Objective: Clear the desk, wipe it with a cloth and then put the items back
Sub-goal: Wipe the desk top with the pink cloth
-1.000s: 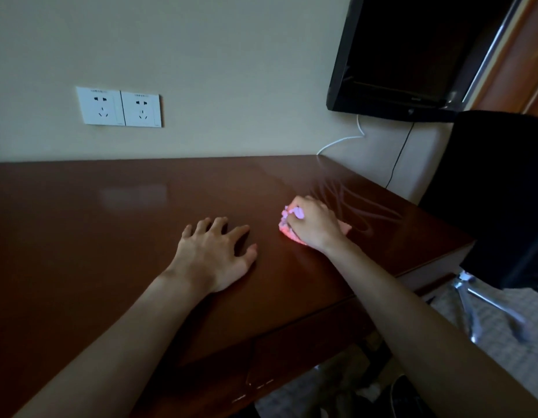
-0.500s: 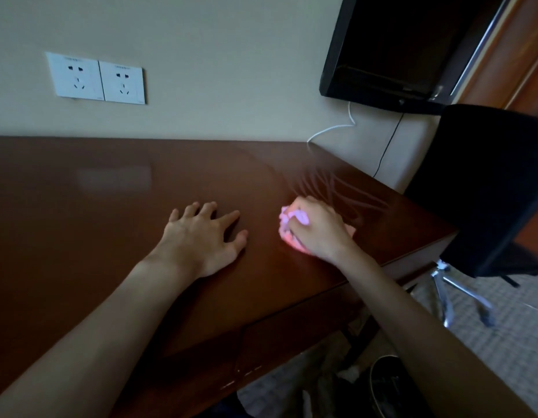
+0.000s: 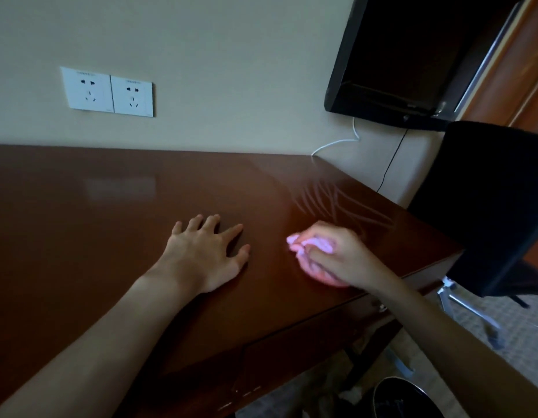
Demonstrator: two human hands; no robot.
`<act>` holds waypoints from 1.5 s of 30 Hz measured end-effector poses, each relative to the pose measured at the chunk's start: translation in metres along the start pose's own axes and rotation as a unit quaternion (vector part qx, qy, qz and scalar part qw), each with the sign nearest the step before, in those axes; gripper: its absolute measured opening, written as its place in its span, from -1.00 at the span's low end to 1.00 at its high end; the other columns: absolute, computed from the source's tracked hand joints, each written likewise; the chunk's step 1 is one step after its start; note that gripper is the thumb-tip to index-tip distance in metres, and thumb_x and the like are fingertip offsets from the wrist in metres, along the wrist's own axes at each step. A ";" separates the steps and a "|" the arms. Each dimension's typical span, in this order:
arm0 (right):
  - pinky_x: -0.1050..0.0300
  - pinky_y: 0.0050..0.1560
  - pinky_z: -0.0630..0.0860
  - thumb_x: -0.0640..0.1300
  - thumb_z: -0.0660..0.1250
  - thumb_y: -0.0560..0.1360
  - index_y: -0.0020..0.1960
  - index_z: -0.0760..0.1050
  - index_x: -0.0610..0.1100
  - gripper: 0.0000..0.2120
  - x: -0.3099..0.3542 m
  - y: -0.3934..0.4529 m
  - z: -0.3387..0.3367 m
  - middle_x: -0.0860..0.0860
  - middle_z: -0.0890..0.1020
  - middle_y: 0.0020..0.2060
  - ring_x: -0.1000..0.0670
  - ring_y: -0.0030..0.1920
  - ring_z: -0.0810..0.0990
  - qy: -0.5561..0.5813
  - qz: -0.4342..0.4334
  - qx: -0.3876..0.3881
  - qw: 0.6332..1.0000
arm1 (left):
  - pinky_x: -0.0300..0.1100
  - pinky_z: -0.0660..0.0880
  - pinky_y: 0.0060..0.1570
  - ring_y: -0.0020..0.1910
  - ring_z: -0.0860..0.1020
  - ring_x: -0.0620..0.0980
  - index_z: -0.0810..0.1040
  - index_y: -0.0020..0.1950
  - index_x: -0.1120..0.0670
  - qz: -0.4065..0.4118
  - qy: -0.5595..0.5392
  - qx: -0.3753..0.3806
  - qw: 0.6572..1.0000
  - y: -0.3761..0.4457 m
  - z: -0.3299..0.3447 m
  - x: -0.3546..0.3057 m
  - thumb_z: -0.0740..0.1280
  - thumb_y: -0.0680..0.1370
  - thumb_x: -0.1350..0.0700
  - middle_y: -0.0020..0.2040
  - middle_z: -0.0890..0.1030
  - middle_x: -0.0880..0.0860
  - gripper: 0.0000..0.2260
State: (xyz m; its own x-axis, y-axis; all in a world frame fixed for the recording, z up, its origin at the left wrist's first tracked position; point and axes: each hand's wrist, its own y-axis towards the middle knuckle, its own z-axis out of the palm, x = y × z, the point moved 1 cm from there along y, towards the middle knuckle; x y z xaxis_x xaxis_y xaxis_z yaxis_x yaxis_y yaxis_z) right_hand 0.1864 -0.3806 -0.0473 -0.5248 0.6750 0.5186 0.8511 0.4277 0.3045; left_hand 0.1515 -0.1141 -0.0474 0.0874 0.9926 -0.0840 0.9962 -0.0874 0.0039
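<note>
Pink cloth (image 3: pixel 314 251) bunched in right hand (image 3: pixel 337 257), scrubbing desk (image 3: pixel 110 236) — left hand (image 3: pixel 205 254) spread flat, bracing.

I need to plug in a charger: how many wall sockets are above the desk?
2. One socket plate is on the wall above the desk's left part; the second adjoins it on the right. More could lie outside the picture.
</note>
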 end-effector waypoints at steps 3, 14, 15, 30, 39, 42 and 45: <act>0.06 0.16 0.52 0.02 0.36 0.47 0.00 0.63 0.07 -0.86 -0.026 0.047 -0.010 0.09 0.67 0.07 -0.02 0.15 0.63 -0.078 0.135 -0.092 0.984 | 0.16 -0.01 0.56 0.62 -0.01 0.12 -0.01 0.62 -0.30 0.002 0.000 -0.005 1.000 -0.002 0.001 -0.003 -0.12 0.58 -0.40 0.66 0.02 0.01 -0.40; 0.08 0.15 0.50 0.02 0.34 0.50 0.00 0.60 0.05 -0.88 -0.018 0.060 0.001 0.10 0.64 0.06 -0.02 0.16 0.62 -0.111 0.130 -0.089 0.981 | 0.15 -0.03 0.56 0.62 -0.02 0.11 -0.01 0.62 -0.30 0.006 -0.004 -0.011 1.000 -0.003 0.003 -0.003 -0.13 0.59 -0.40 0.66 0.02 0.01 -0.41; 0.08 0.13 0.48 -0.01 0.33 0.51 0.01 0.59 0.02 -0.88 -0.017 0.067 0.009 0.05 0.63 0.06 -0.07 0.18 0.59 -0.139 0.146 -0.105 0.974 | 0.14 -0.03 0.56 0.62 -0.02 0.11 -0.01 0.62 -0.30 0.002 -0.002 -0.014 1.000 -0.004 0.002 -0.003 -0.14 0.59 -0.40 0.66 0.02 0.01 -0.41; 0.15 0.01 0.63 -0.16 0.38 0.51 -0.07 0.65 -0.03 -0.92 -0.012 0.100 0.032 0.17 0.70 -0.02 0.15 -0.04 0.69 -0.008 0.011 -0.033 0.999 | 0.11 0.39 0.26 0.42 0.35 0.18 0.35 0.49 -0.22 0.009 0.013 0.001 1.000 0.012 -0.026 -0.001 0.03 0.57 -0.39 0.44 0.37 0.04 -0.45; 0.12 0.02 0.41 -0.05 0.32 0.54 -0.05 0.55 0.00 -0.94 -0.059 0.200 0.043 0.08 0.63 0.04 -0.04 0.14 0.59 -0.133 0.045 -0.078 0.987 | 0.36 0.07 0.45 0.60 -0.03 0.29 0.06 0.62 -0.22 -0.065 0.059 0.006 0.996 0.119 -0.017 0.030 -0.14 0.54 -0.46 0.64 0.01 0.13 -0.32; 0.08 0.01 0.35 -0.03 0.28 0.56 0.02 0.55 -0.05 -0.87 -0.078 0.256 0.055 -0.05 0.60 0.07 -0.15 0.18 0.55 -0.162 0.088 -0.112 0.977 | 0.38 0.01 0.45 0.59 -0.05 0.30 -0.08 0.62 -0.26 -0.074 0.052 0.019 0.996 0.138 -0.003 0.037 -0.22 0.53 -0.46 0.65 -0.03 0.11 -0.32; 0.03 0.13 0.42 0.00 0.26 0.57 0.06 0.56 -0.10 -0.80 -0.084 0.313 0.073 -0.12 0.60 0.13 -0.20 0.22 0.54 -0.186 0.103 -0.121 0.970 | 0.38 -0.01 0.46 0.59 -0.05 0.32 -0.14 0.62 -0.24 -0.062 0.065 0.011 0.996 0.145 0.001 0.036 -0.25 0.55 -0.42 0.64 -0.04 0.12 -0.34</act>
State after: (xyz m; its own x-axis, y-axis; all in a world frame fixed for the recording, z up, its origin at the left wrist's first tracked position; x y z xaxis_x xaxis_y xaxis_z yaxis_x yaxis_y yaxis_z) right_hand 0.4960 -0.2598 -0.0535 -0.2739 0.9208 0.2776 0.8941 0.1374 0.4263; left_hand 0.2994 -0.0909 -0.0510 -0.0359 0.9982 0.0480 0.9991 0.0369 -0.0201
